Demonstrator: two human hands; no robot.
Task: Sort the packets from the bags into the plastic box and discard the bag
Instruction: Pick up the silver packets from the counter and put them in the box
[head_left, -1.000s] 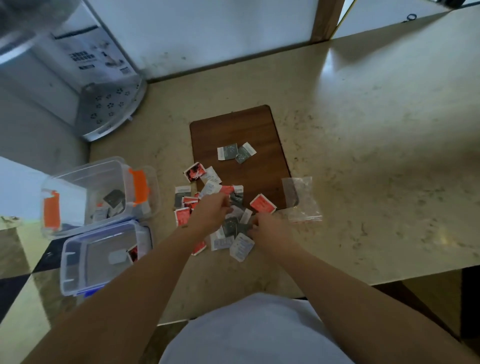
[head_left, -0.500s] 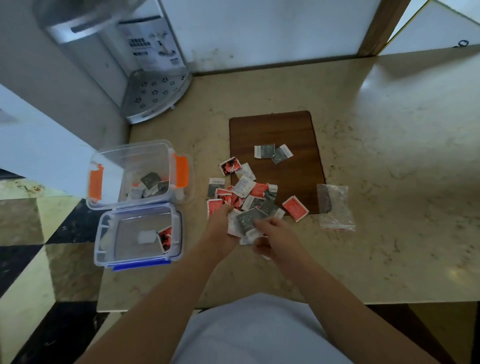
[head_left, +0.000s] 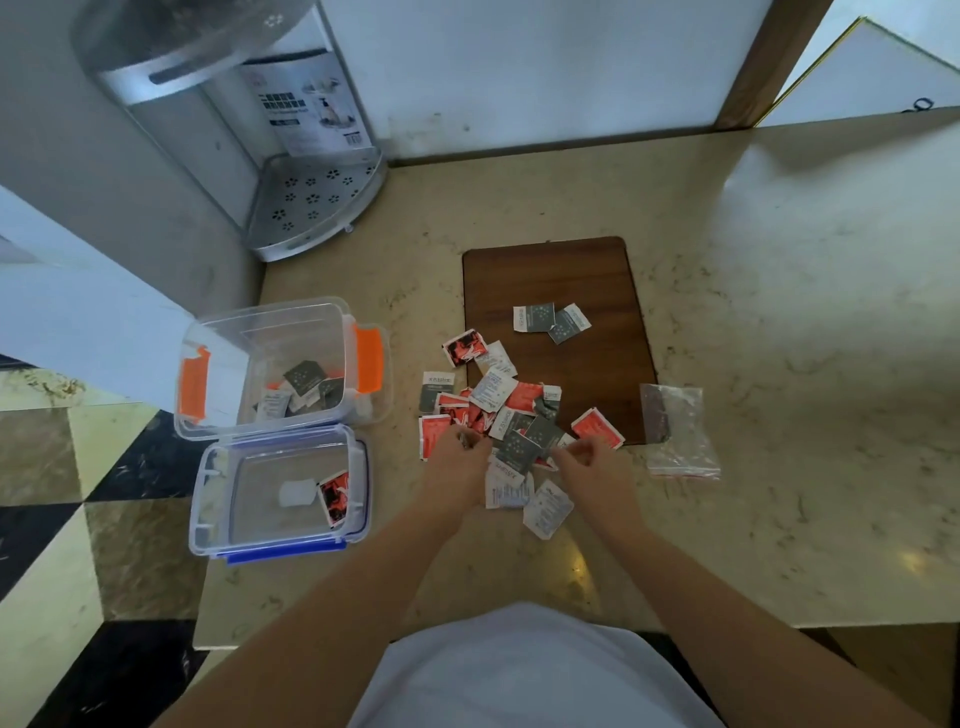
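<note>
Marble-look counter (head_left: 779, 312), pale wall behind, checkered floor off its left edge. Landmark: brown board (head_left: 558, 291) mid-counter.

Loose pile of packets (head_left: 498, 405) spilled over board's near-left corner onto counter; red and grey kinds mixed, so still unsorted. Two grey packets (head_left: 550, 321) lying apart on board's middle.

Left of board, at counter's edge: orange-latched box (head_left: 363, 364), lid off, grey packets inside. Just nearer than it, touching or nearly so: blue-latched box (head_left: 358, 483), holding one red packet and something white. Two boxes side by side, probably one per colour, within easy left-hand reach.

Emptied clear bag (head_left: 680, 436) flat at board's near-right corner, set aside, not yet discarded.

Left hand (head_left: 457, 467) at pile's near-left edge, fingers curled together, seemingly pinching a packet; which one, cannot tell. Right hand (head_left: 592, 467) at pile's near-right edge, fingertips bunched against grey packet (head_left: 519, 449), grip uncertain.
</note>
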